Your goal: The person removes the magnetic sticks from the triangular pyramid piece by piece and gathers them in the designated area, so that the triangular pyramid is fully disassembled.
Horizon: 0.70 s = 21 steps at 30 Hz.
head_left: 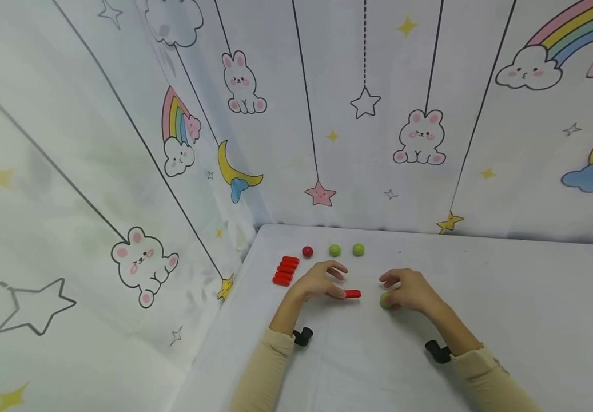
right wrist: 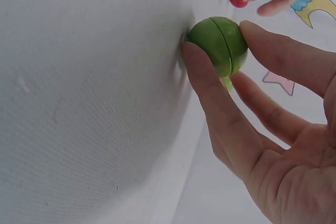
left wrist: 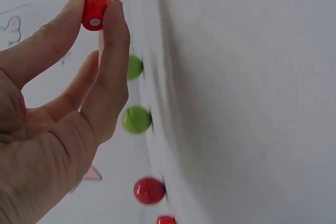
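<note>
My left hand (head_left: 321, 280) pinches a short red rod (head_left: 352, 294) between thumb and finger, just above the table. In the left wrist view the red rod (left wrist: 96, 1) has a small pale round spot on its end. To its right, my right hand (head_left: 408, 290) pinches a green ball (head_left: 386, 301) at the tabletop. A seam runs around this green ball (right wrist: 219, 44) in the right wrist view, where thumb and fingertip lie on either side of it. A gap separates the rod and the ball.
Several red rods (head_left: 286, 270) lie side by side at the table's left. Behind my hands, a red ball (head_left: 307, 252) and two green balls (head_left: 334, 250) sit in a row. A patterned white curtain (head_left: 286, 143) hangs beyond the white table (head_left: 533, 297).
</note>
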Each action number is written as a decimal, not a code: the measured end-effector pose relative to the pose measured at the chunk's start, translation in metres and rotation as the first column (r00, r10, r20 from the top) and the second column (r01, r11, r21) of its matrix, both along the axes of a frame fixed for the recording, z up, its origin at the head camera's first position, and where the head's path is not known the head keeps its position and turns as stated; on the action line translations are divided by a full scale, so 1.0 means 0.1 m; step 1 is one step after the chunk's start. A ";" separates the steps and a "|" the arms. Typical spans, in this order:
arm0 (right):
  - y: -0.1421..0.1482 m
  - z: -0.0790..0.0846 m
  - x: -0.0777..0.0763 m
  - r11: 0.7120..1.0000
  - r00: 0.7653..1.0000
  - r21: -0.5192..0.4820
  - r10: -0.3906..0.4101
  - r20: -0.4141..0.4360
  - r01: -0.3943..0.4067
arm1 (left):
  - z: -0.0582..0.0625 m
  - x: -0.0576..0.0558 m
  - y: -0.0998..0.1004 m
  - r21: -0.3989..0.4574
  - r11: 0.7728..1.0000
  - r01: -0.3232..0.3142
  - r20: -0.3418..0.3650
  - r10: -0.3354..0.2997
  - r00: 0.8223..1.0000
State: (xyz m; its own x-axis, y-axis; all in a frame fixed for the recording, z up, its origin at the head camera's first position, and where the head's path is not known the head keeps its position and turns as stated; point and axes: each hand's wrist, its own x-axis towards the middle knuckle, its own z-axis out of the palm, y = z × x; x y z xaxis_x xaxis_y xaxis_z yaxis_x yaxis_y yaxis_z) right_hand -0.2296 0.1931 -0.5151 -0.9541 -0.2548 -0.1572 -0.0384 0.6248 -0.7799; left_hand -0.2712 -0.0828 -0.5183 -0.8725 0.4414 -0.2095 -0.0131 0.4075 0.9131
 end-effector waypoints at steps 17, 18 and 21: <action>-0.01 -0.01 0.02 1.000 1.000 -0.026 0.001 0.001 -0.001 | 0.16 0.03 -0.67 0.099 0.994 -0.035 -0.046 0.040 0.998; -0.01 -0.01 0.02 1.000 1.000 -0.025 0.000 0.001 0.000 | 0.16 0.03 -0.70 0.096 0.995 -0.037 -0.054 0.043 0.998; -0.02 -0.01 0.03 1.000 1.000 -0.024 -0.004 0.002 0.004 | 0.16 0.03 -0.80 0.091 0.995 -0.043 -0.071 0.050 0.996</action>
State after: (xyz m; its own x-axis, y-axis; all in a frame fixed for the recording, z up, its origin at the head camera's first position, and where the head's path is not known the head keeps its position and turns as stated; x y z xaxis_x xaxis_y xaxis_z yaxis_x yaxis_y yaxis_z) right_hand -0.2269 0.1909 -0.5157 -0.9550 -0.2545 -0.1525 -0.0345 0.6057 -0.7949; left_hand -0.2679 -0.1629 -0.5024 -0.9039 0.4143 -0.1062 0.0377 0.3246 0.9451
